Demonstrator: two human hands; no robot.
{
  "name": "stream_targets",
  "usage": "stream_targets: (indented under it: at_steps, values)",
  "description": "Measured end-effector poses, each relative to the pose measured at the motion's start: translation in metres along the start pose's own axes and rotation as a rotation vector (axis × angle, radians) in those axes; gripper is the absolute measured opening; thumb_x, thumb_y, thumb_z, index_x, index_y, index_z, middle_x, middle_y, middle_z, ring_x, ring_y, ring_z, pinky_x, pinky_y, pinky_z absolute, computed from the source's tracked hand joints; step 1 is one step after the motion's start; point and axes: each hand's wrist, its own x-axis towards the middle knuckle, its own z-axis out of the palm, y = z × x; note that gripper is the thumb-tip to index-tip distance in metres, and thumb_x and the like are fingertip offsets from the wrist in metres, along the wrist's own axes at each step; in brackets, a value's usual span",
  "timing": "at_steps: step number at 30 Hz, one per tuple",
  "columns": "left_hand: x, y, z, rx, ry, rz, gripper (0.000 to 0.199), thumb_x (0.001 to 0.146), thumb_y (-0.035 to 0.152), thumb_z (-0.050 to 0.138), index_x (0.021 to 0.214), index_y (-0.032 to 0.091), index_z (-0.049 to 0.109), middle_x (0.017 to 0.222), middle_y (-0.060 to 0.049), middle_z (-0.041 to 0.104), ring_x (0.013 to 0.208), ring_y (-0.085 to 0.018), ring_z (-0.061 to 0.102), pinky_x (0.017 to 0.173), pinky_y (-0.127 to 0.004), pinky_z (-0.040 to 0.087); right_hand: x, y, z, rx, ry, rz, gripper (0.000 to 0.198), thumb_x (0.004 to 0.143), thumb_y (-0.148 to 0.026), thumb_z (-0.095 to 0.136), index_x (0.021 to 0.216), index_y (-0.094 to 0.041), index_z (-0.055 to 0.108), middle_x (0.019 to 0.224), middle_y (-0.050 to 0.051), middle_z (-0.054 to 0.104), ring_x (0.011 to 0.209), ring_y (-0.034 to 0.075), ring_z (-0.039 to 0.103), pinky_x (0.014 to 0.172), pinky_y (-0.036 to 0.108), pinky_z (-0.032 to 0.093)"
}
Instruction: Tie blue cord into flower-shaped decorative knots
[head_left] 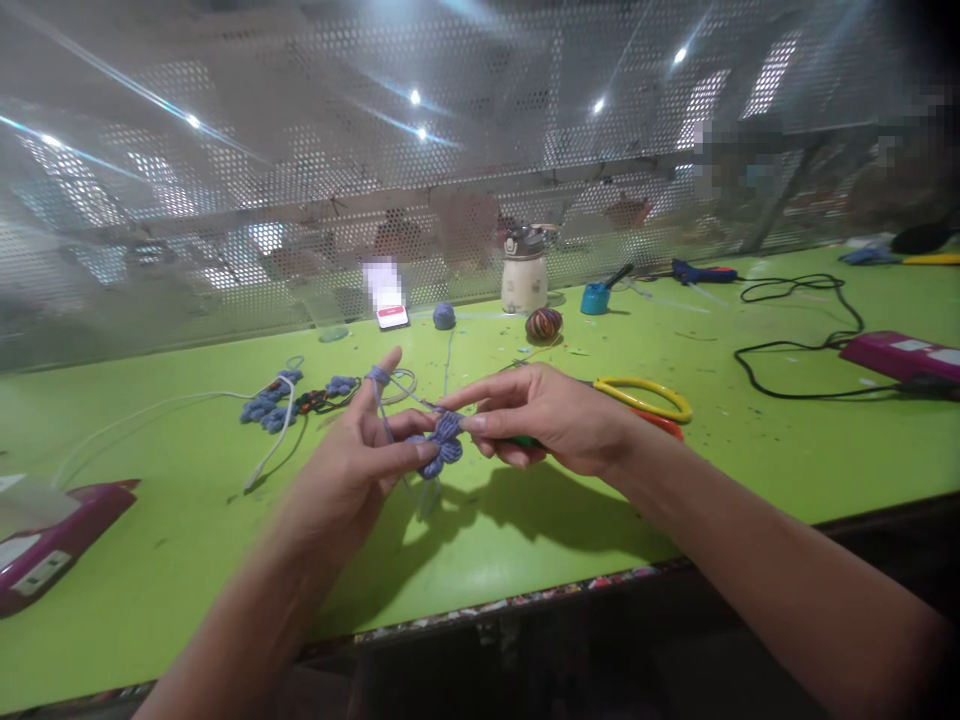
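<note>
Between the thumb and fingers of my left hand (352, 450) is a small blue-purple crochet flower (448, 452) with puffy petals. Yarn is looped around the raised index finger of that hand. A strand runs back across the table to a blue-purple yarn ball (444, 316). My right hand (559, 415) is closed on a crochet hook, its green handle (523, 441) showing partly below the fingers. The hook's thin shaft meets the flower's upper edge; its tip is hard to make out. Just behind the right hand lie scissors (651, 394) with yellow and orange handles.
On the green table (570, 540), finished blue crochet pieces (262, 408) and a white cable lie left. A phone (391, 314), a bottle (525, 282), a multicoloured yarn ball (544, 324) and a blue pot (595, 298) stand behind. Purple power strips (904, 358) flank both sides; perforated mesh rises at the back.
</note>
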Motion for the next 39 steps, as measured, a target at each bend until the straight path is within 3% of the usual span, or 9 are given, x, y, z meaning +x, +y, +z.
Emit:
stream_targets:
  at_steps: [10,39]
  values:
    - [-0.0015,0.0003,0.004,-0.009,0.022,0.024,0.11,0.06,-0.004,0.078,0.153,0.019,0.023,0.073,-0.001,0.072,0.076,-0.017,0.067,0.066,-0.022,0.051,-0.0005,-0.0018,0.0021,-0.023,0.01,-0.007,0.031,0.081,-0.015,0.067,0.112,-0.014,0.074,0.054,-0.004,0.059,0.04,0.004,0.045,0.04,0.018,0.032]
    - [0.0001,-0.0018,-0.0012,-0.032,-0.02,-0.004,0.112,0.063,-0.002,0.078,0.155,0.021,0.016,0.079,-0.003,0.072,0.074,-0.015,0.067,0.066,-0.022,0.052,0.0016,0.0029,0.0005,0.009,0.03,0.007,0.028,0.082,-0.017,0.067,0.109,-0.014,0.074,0.057,-0.001,0.061,0.041,0.005,0.047,0.04,0.018,0.029]
